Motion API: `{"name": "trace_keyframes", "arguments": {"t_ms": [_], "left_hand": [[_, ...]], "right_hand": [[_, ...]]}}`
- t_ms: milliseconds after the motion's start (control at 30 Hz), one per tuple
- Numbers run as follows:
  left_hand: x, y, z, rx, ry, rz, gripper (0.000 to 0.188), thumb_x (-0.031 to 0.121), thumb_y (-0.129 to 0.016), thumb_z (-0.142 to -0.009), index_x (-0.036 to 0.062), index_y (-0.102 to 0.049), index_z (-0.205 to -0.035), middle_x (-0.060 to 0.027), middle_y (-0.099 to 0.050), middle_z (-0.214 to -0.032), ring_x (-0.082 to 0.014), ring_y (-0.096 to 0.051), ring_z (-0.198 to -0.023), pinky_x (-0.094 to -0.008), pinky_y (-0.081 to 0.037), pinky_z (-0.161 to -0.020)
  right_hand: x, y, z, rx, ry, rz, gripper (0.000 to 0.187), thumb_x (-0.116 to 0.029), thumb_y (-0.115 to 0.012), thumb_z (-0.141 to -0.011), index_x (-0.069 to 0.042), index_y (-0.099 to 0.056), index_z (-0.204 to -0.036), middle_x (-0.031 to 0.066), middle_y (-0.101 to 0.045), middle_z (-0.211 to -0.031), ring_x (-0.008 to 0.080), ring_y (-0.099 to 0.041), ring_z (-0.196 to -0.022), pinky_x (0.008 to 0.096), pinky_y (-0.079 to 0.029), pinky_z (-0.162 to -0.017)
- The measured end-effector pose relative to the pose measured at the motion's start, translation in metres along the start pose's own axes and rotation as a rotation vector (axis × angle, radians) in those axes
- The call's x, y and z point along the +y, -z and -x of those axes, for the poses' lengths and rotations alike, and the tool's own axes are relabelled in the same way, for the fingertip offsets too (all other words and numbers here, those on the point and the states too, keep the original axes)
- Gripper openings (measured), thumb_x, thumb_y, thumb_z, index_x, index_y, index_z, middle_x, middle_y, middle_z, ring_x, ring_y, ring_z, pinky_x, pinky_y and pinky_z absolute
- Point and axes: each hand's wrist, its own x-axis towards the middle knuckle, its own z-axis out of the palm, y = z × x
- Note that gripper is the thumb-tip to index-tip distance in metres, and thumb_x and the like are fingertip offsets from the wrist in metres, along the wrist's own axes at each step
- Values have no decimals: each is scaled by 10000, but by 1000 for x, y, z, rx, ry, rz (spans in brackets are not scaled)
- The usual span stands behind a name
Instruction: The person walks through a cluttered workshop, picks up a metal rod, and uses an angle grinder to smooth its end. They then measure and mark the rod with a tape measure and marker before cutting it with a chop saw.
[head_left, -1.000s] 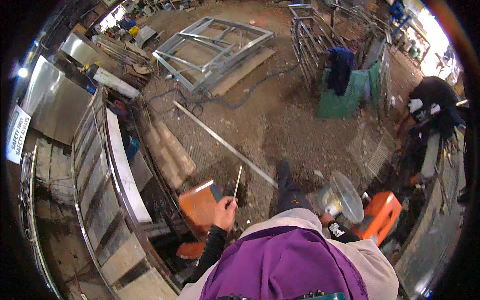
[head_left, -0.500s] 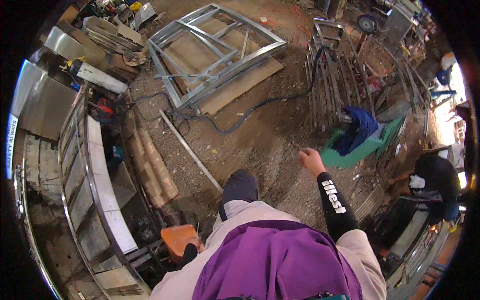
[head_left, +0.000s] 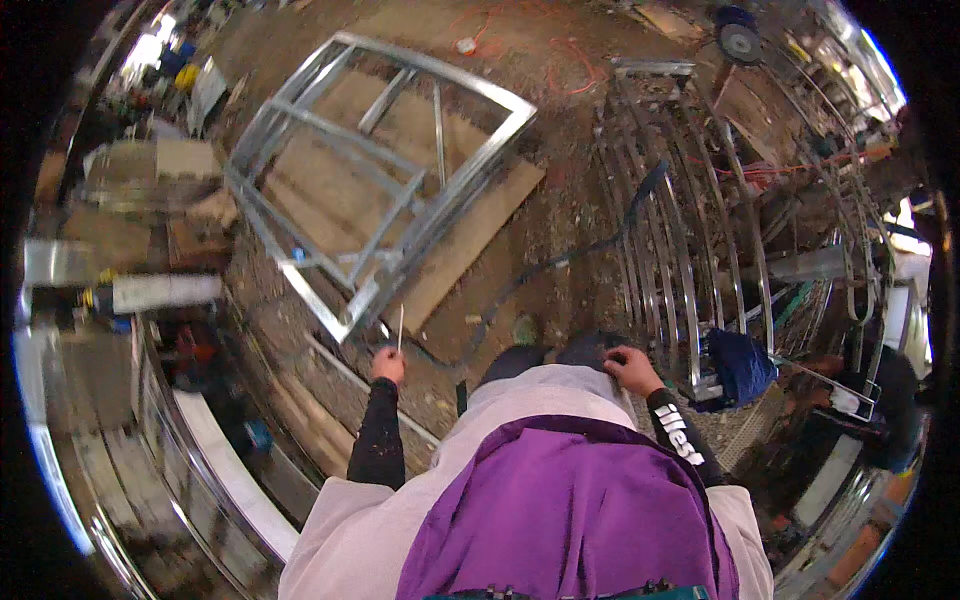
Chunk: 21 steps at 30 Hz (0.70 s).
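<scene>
My left hand (head_left: pixel 387 364) is closed around a thin pale rod (head_left: pixel 400 329) that sticks up from the fist, close to the near corner of a silver metal frame (head_left: pixel 372 196) lying on a wooden board (head_left: pixel 470 240). My right hand (head_left: pixel 632 369) hangs at my hip with fingers curled, holding nothing I can make out, beside a rack of curved metal bars (head_left: pixel 680 240). Both arms wear black sleeves under a pale top and purple vest.
A dark cable (head_left: pixel 560 265) runs over the dirt floor between frame and rack. A blue cloth (head_left: pixel 742 364) hangs at the rack's foot. Long metal shelving (head_left: pixel 215 460) lines the left. Another person (head_left: pixel 880 390) crouches at the far right.
The view has swung toward the frame, which is now much nearer. My left hand, earlier low by an orange box, is now raised with the rod. My right hand has dropped to my hip.
</scene>
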Motion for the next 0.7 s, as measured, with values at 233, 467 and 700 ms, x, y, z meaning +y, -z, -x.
{"name": "trace_keyframes", "arguments": {"t_ms": [233, 467, 700], "left_hand": [[295, 113, -196, 86, -463, 289, 144, 139, -633, -969, -1, -667, -966, -57, -671, -790, -156, -633, -721, -327, -505, -687], [217, 33, -293, 150, -179, -187, 262, 284, -618, -948, 34, -677, -893, -139, -701, -782, -346, -682, -772, -476, -519, -732], [213, 12, -256, -380, 208, -328, 225, 246, -652, -918, 27, -686, -888, -130, -699, -754, -312, -680, -738, -454, -530, -716]], "right_hand": [[-132, 77, -174, 364, 42, -530, 184, -115, -630, -979, 9, -686, -1103, 37, -695, -869, 106, -651, -756, 259, -528, -679], [-276, 154, -368, 132, 355, -109, 205, -142, -658, -921, -10, -709, -1070, 159, -735, -963, 316, -707, -876, 410, -549, -782], [-450, 301, -490, -25, 546, 314, 277, -195, -664, -916, -15, -684, -1126, 205, -717, -985, 369, -694, -908, 437, -542, -788]]}}
